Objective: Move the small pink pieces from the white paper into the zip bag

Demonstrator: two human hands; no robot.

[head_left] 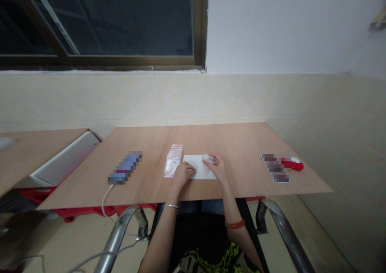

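Note:
A white sheet of paper (197, 165) lies on the wooden table (235, 140) in front of me. My left hand (182, 172) rests on the sheet's left edge with its fingers curled down. My right hand (214, 166) sits on the sheet's right part, fingers pinched on a small clear object (206, 157) that I cannot make out. A clear plastic bag with a red strip (173, 160) lies just left of the sheet, beside my left hand.
A phone (125, 168) with a white cable (105, 198) lies at the table's left. At the right are a blurred flat item (275, 167) and a red-and-white object (292, 163). A white box (64, 158) sits at the left. Chrome chair arms (120, 228) frame my lap.

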